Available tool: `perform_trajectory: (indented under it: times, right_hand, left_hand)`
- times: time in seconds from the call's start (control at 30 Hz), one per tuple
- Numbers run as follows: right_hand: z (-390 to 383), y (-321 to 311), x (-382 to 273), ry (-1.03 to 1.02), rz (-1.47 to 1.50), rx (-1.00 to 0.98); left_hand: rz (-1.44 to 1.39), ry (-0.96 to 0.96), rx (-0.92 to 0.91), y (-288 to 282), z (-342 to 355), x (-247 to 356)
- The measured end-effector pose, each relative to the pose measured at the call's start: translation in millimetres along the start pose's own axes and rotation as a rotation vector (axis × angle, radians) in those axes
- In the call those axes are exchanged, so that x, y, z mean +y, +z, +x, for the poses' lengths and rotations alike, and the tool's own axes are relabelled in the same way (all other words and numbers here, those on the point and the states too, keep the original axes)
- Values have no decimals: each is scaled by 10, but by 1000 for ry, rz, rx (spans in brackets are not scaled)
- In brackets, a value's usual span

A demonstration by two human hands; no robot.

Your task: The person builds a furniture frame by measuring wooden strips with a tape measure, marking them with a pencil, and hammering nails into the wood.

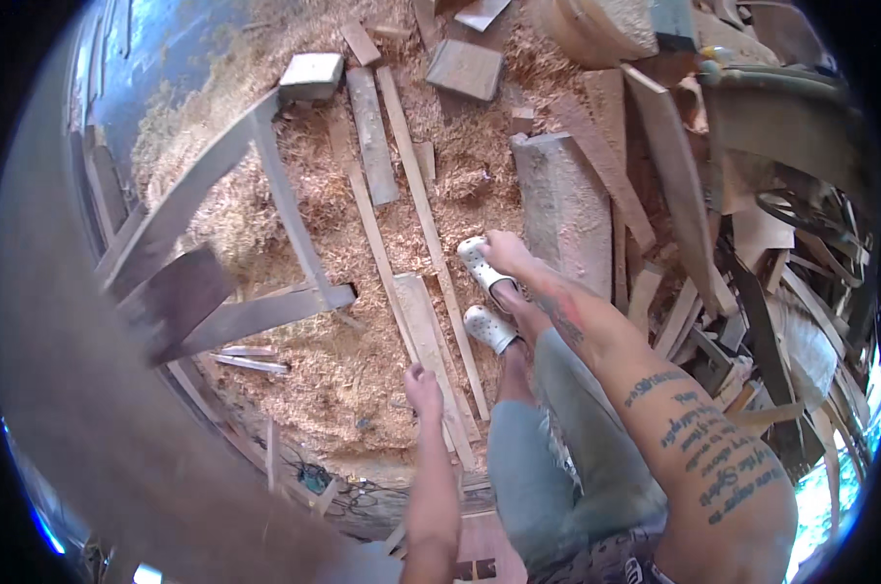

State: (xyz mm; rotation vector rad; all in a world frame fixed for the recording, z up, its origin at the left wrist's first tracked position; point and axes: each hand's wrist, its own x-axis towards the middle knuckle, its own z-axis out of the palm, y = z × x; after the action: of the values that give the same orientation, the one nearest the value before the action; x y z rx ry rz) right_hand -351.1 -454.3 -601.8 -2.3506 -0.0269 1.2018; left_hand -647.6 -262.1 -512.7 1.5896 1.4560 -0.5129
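Observation:
My left hand (423, 391) is closed at the near end of a long thin wooden strip (382, 248), which slants away over the shavings. Beneath that hand lies a wider wooden board (421, 316). A second thin strip (426, 214) runs roughly alongside, between my two hands. My right hand (507, 253) reaches forward with curled fingers, just above the toe of a cream clog (481, 265) on my foot. Whatever those fingers might hold is hidden. The other clog (490, 329) rests on the shavings nearer to me.
Wood shavings (333, 409) cover the ground. A thick plank (562, 204) leans right of my feet, beside a heap of scrap boards (689, 321). To the left stands an angled wooden frame (202, 175). Two blocks (311, 76) (465, 70) sit at the far side.

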Motion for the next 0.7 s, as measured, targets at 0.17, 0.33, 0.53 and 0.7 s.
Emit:
perform_trajectory:
  times: [0.17, 0.33, 0.53, 0.7]
  right_hand:
    - [943, 677, -397, -26, 229, -181]
    - [1516, 1322, -320, 12, 237, -44]
    - [1725, 1569, -390, 122, 70, 216]
    - [1745, 1362, -524, 140, 92, 58]
  left_hand:
    - [432, 175, -105, 178, 1694, 130]
    - [437, 378, 92, 647, 2921, 621]
    - [647, 155, 150, 1204, 3173, 1015]
    - [738, 301, 185, 917, 3305, 1081]
